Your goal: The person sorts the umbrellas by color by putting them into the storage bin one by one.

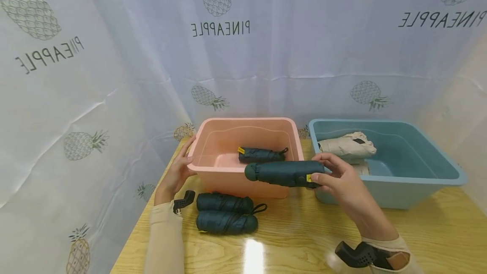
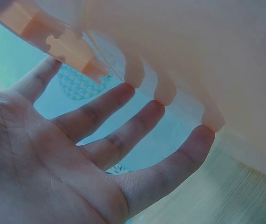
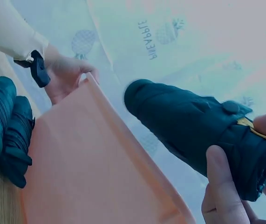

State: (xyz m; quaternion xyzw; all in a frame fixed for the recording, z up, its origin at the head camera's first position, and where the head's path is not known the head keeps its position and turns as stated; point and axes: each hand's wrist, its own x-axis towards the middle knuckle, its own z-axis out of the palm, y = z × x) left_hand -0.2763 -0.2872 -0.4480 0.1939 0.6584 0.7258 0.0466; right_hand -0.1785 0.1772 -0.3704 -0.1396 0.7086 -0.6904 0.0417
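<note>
While left hand (image 1: 176,174), fingers straight, touches pink bin (image 1: 228,181), right hand (image 1: 342,181) grips an umbrella (image 1: 281,173) in its fingers, below centre frame.

A dark green folded umbrella (image 1: 281,173), yellow-tagged, is held level at one end by the right hand (image 1: 338,176), by the near right corner of an upright pink bin (image 1: 232,183). The left hand (image 1: 176,174) touches this bin's left side, near the bench's (image 1: 323,231) far left corner; another folded umbrella (image 1: 260,155) lies inside, towards its right end.
</note>
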